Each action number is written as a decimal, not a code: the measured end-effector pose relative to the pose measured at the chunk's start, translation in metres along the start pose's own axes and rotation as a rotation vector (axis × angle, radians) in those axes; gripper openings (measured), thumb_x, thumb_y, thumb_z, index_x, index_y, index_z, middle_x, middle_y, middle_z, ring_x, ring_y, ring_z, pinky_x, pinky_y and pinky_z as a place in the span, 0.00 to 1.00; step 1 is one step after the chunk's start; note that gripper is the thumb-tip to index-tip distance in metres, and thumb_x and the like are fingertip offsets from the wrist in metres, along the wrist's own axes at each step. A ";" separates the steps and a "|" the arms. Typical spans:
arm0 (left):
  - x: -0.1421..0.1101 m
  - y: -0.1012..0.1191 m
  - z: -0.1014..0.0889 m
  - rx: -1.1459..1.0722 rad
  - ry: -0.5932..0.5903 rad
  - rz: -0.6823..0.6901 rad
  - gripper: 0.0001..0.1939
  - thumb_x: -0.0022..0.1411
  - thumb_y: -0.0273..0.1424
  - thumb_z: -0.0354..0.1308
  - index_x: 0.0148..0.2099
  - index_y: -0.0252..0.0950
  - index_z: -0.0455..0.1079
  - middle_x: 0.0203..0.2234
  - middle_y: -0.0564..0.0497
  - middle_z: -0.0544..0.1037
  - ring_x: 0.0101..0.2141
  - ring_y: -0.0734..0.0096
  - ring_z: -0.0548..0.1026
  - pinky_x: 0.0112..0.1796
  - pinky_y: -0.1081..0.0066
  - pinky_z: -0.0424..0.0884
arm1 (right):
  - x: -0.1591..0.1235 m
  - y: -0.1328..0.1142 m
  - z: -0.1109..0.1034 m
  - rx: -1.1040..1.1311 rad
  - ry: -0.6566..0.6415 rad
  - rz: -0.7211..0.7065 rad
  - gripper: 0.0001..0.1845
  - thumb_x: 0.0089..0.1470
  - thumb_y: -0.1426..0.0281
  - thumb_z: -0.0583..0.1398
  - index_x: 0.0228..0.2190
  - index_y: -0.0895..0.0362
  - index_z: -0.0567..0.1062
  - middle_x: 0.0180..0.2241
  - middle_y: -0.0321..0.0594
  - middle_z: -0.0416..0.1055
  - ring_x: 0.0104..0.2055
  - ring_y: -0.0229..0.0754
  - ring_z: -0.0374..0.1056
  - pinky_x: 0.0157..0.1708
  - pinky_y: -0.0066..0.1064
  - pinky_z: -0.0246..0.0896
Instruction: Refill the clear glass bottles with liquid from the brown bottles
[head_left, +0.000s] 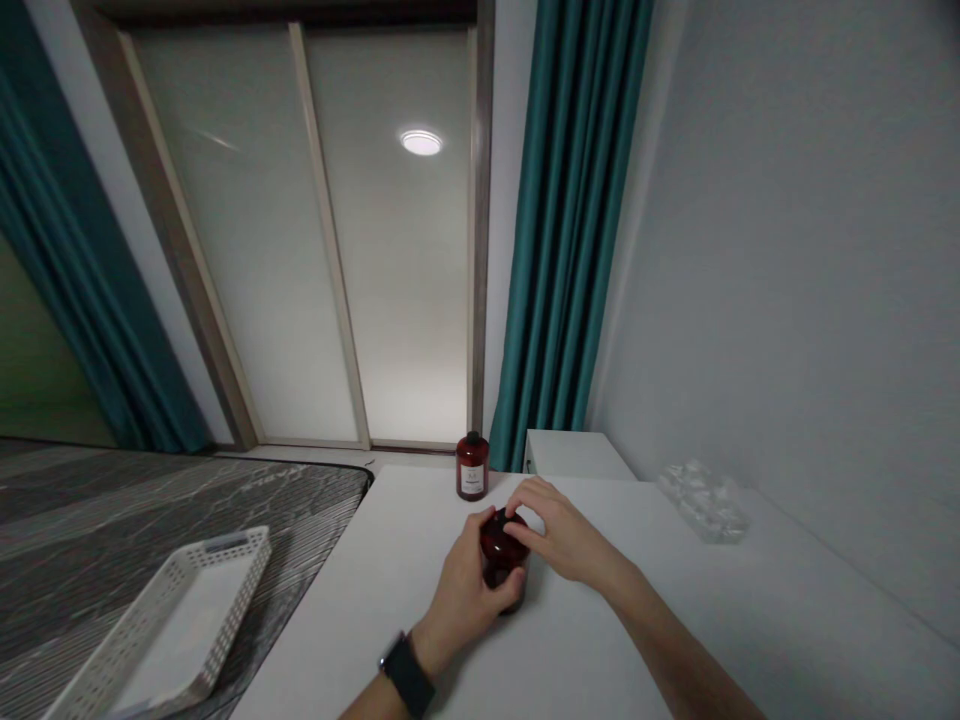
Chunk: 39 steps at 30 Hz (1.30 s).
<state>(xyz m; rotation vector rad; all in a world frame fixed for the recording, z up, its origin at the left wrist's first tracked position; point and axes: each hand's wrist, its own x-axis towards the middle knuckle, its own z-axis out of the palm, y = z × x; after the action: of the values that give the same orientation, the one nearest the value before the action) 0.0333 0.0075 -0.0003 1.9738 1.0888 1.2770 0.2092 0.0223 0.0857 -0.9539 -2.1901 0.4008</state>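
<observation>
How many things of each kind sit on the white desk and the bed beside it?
Dark red round plastic bottles: 2, one held in both hands, one standing behind
White perforated plastic tray: 1
Clear crinkled plastic wrap: 1
Total: 4

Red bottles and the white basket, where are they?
held red bottle [498,545]: head view, on its dark shoulder between the hands.
standing red bottle [472,470]: head view, on its body.
white basket [225,565]: head view, on its perforated rim.
</observation>
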 end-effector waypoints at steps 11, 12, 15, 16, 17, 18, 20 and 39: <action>-0.001 0.000 -0.001 0.042 0.006 0.011 0.34 0.54 0.30 0.63 0.61 0.35 0.56 0.51 0.40 0.74 0.50 0.52 0.75 0.52 0.53 0.71 | 0.000 -0.005 -0.013 0.054 -0.043 0.017 0.08 0.55 0.78 0.61 0.33 0.53 0.75 0.39 0.39 0.76 0.45 0.46 0.70 0.49 0.40 0.65; -0.001 -0.001 0.000 0.044 0.006 0.015 0.34 0.55 0.30 0.63 0.62 0.35 0.56 0.52 0.40 0.74 0.50 0.52 0.75 0.52 0.53 0.71 | 0.000 -0.006 -0.014 0.048 -0.041 0.034 0.07 0.56 0.78 0.61 0.33 0.53 0.75 0.37 0.38 0.76 0.44 0.45 0.70 0.48 0.40 0.65; -0.001 -0.002 0.000 0.037 -0.002 0.014 0.34 0.55 0.31 0.63 0.62 0.35 0.56 0.52 0.40 0.73 0.50 0.52 0.75 0.52 0.54 0.71 | -0.001 -0.007 -0.014 0.036 -0.025 0.049 0.08 0.56 0.78 0.61 0.36 0.53 0.76 0.36 0.38 0.74 0.42 0.45 0.70 0.46 0.38 0.66; -0.001 -0.002 0.000 0.036 -0.005 0.011 0.34 0.55 0.31 0.63 0.62 0.36 0.55 0.52 0.40 0.73 0.50 0.52 0.75 0.52 0.54 0.70 | -0.001 -0.007 -0.013 0.044 -0.025 0.035 0.09 0.56 0.78 0.61 0.36 0.53 0.75 0.38 0.39 0.74 0.44 0.45 0.70 0.48 0.39 0.65; -0.001 -0.002 0.000 0.039 -0.007 0.009 0.34 0.55 0.30 0.63 0.62 0.36 0.55 0.53 0.40 0.73 0.51 0.52 0.74 0.52 0.54 0.70 | -0.001 -0.007 -0.012 0.055 -0.028 0.019 0.09 0.55 0.79 0.61 0.36 0.53 0.75 0.41 0.40 0.74 0.46 0.45 0.70 0.50 0.39 0.65; -0.001 -0.002 0.000 0.048 -0.009 0.010 0.34 0.55 0.30 0.63 0.62 0.35 0.55 0.53 0.40 0.73 0.51 0.52 0.74 0.53 0.54 0.70 | -0.001 -0.006 -0.011 0.063 -0.032 0.006 0.09 0.55 0.79 0.61 0.35 0.54 0.75 0.43 0.40 0.74 0.48 0.45 0.69 0.51 0.39 0.64; -0.001 -0.002 -0.001 0.079 -0.016 0.024 0.34 0.56 0.31 0.62 0.62 0.35 0.55 0.53 0.40 0.73 0.51 0.51 0.73 0.52 0.53 0.69 | -0.001 -0.004 -0.009 0.068 -0.042 0.000 0.09 0.55 0.80 0.60 0.34 0.54 0.74 0.43 0.40 0.75 0.49 0.45 0.69 0.52 0.40 0.64; 0.006 0.002 -0.021 -0.179 -0.087 0.102 0.16 0.64 0.30 0.57 0.53 0.39 0.59 0.52 0.43 0.71 0.53 0.55 0.70 0.56 0.55 0.65 | -0.002 -0.008 -0.014 -0.025 -0.102 0.054 0.13 0.55 0.81 0.59 0.39 0.55 0.76 0.41 0.42 0.76 0.47 0.48 0.69 0.50 0.42 0.64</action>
<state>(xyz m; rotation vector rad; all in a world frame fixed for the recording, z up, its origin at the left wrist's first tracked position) 0.0163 0.0119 0.0124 1.9507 0.8122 1.2805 0.2155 0.0153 0.0990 -1.0279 -2.2696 0.4579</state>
